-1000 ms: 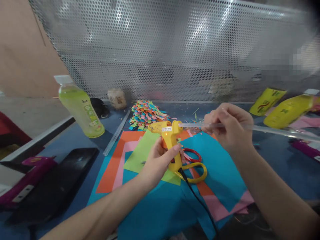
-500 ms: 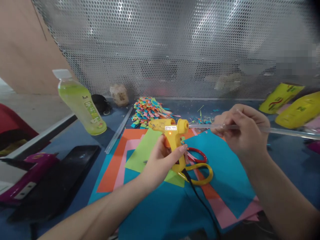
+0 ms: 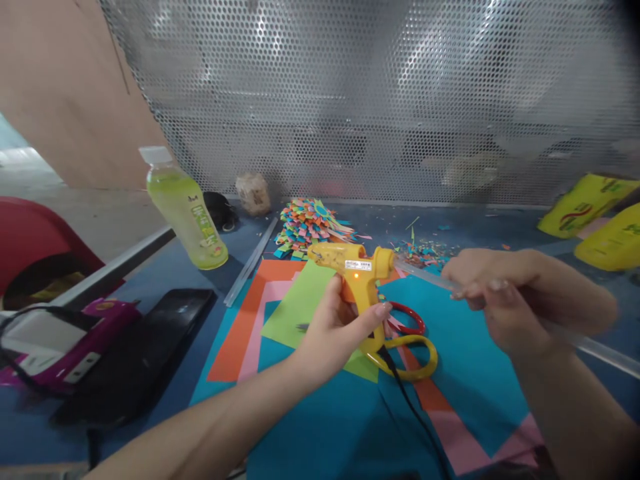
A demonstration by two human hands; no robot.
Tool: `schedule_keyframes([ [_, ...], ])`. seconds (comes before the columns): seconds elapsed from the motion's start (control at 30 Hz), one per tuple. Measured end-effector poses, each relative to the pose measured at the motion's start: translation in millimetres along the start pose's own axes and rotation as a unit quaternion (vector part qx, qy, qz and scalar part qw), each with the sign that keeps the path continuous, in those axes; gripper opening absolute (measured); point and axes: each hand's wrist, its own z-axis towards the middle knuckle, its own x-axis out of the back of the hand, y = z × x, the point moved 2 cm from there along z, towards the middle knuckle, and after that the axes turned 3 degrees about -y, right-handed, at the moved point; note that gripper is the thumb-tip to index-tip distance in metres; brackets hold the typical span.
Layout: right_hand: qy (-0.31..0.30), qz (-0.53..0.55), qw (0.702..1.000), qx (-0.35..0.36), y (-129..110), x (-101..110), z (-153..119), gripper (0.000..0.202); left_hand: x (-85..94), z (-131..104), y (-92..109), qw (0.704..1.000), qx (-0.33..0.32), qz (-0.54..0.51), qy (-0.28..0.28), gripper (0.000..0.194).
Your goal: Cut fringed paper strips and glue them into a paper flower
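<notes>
My left hand [image 3: 340,327] is closed round the handle of a yellow hot glue gun [image 3: 369,290], whose small orange light is lit. The gun's nozzle points left and a black cord [image 3: 415,413] runs down from its handle. In my right hand [image 3: 520,293] is a long clear glue stick [image 3: 425,275], pinched between thumb and fingers. Its front end meets the back of the gun and its tail slants down to the right. Beneath the gun lie scissors with red and yellow handles [image 3: 430,370], on sheets of coloured paper [image 3: 465,333].
A drink bottle [image 3: 187,213] stands at the left, beside another glue stick [image 3: 253,260]. Behind the gun sits a heap of cut paper strips [image 3: 313,227]. A black phone [image 3: 135,360] and a magenta power strip [image 3: 100,347] lie at left. Yellow packages [image 3: 585,207] are at right.
My right hand has turned and dropped slightly, so the glue stick now slants down to the right instead of lying nearly level. The view has shifted a little left.
</notes>
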Motion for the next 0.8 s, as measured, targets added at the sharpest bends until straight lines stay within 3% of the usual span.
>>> schedule_keyframes([
  [0.13, 0.036, -0.011, 0.999, -0.017, 2, 1, 3, 0.02, 0.9, 0, 0, 1.0, -0.025, 0.015, -0.01, 0.031],
  [0.3, 0.07, 0.137, 0.974, -0.166, 6, -2, 10, 0.027, 0.4, -2, -2, 0.999, -0.036, 0.035, -0.014, 0.03],
  [0.37, 0.062, 0.128, 0.979, -0.149, 6, -3, 10, 0.027, 0.5, -3, -3, 0.998, -0.039, 0.04, -0.007, 0.032],
  [0.57, -0.061, 0.08, 0.995, 0.008, 9, 0, 9, 0.016, 1.7, -3, -3, 0.999, -0.023, 0.046, -0.008, 0.033],
  [0.8, -0.035, 0.08, 0.994, -0.059, 9, 5, 10, 0.019, 1.6, -6, -8, 0.998, -0.018, 0.062, 0.022, 0.039],
])
